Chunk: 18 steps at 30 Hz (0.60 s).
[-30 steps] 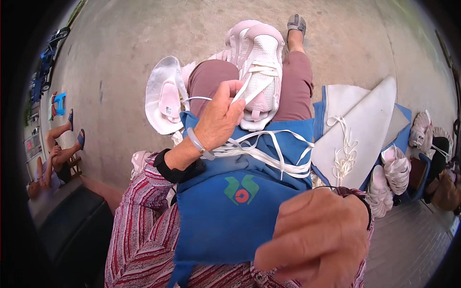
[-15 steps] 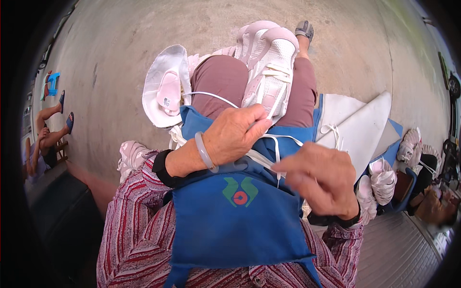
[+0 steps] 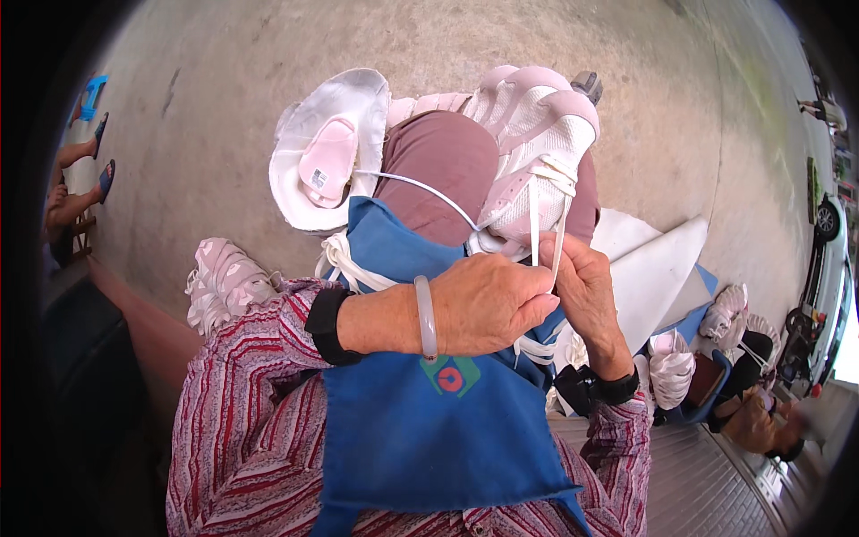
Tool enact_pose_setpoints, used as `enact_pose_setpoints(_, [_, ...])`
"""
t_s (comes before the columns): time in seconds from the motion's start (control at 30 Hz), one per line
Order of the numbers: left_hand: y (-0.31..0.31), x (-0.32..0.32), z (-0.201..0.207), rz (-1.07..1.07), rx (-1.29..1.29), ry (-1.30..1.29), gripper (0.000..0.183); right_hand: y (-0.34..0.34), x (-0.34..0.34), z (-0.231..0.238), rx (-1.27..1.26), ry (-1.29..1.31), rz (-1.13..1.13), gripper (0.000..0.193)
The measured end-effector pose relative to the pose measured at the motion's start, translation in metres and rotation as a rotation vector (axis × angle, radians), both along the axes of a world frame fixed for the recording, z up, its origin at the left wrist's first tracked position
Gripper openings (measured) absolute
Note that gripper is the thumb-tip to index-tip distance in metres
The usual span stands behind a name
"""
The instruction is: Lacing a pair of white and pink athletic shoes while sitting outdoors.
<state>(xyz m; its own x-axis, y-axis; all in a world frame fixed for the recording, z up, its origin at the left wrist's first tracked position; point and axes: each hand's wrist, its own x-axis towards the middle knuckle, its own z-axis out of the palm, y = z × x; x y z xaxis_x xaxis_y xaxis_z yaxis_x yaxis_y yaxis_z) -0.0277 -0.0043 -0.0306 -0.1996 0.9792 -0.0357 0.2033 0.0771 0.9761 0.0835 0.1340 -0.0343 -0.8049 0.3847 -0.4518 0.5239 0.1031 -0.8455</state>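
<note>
A white and pink sneaker [image 3: 537,134] rests across my lap, toe pointing away. Two strands of its white shoelace [image 3: 534,215] run taut from the lacing down to my hands. My left hand [image 3: 497,304], with a pale bangle on the wrist, is closed around the lace ends in a pinch. Close beside it, at the shoe's near end, my right hand [image 3: 586,291] is also closed on the lace; its fingertips are partly hidden. Under both hands lies a blue apron [image 3: 429,447]. A bunch of loose white laces [image 3: 344,259] hangs over its left side.
Left of my knee is a white bowl-shaped holder [image 3: 291,170] with a pink insole [image 3: 329,157] inside. More sneakers [image 3: 676,371] sit at the right beside white sheets [image 3: 662,255]. Another person's legs [image 3: 76,206] show at the far left. A parked car [image 3: 832,242] stands far right.
My right hand has moved up and now grips the lace beside my left hand. My left hand has shifted right and lower. The strands now stretch upright, and the whole view has shifted.
</note>
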Motion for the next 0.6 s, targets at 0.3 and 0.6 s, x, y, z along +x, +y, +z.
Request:
enact_pose_setpoints(0.3, [-0.001,0.0,-0.002,-0.01,0.028,-0.048,0.024,-0.002,-0.024,-0.004,-0.552,0.012,-0.249,0.031])
enact_pose_setpoints(0.6, [-0.058,-0.071,-0.015,0.088,-0.359,-0.575,0.037,0.029,0.013,-0.018,-0.777,0.142,-0.281,0.019])
